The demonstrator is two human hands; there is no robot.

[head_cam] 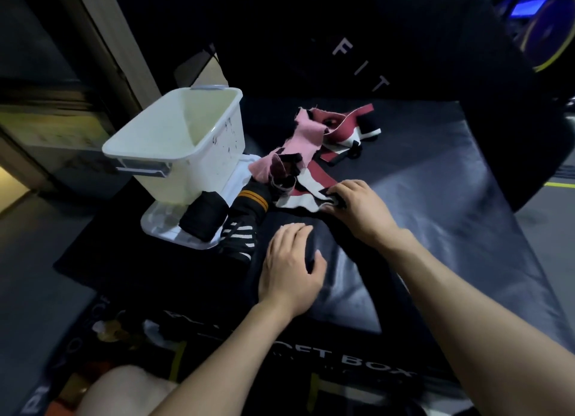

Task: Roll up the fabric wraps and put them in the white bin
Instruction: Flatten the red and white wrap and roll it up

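Both hands are working on a dark padded box top; the left hand [291, 264] is lying flat with its fingers straight, pressing down on a black wrap [289, 294] that is stretching along the padded surface [435, 228] toward the person; the right hand [357, 208] is reaching further out, its fingers curling round the dark end of a red, white and black wrap [308, 194] and gripping it where it is meeting the black strip. Beyond that, a loose heap of wraps is lying untidily; a pink wrap [306, 135] is trailing over a dark red and white wrap [345, 129], all unrolled. To the left, the white bin [174, 147] is standing tilted on its white lid [165, 228], its mouth facing up and toward the person, and I cannot see anything inside it. Leaning against the bin's near side, a rolled black wrap [203, 214] is resting on the lid; just beside it a black wrap with orange stripes [253, 202] is lying next to a black and white striped one [238, 238]. White lettering is showing on the box's front edge [357, 358], partly blurred.
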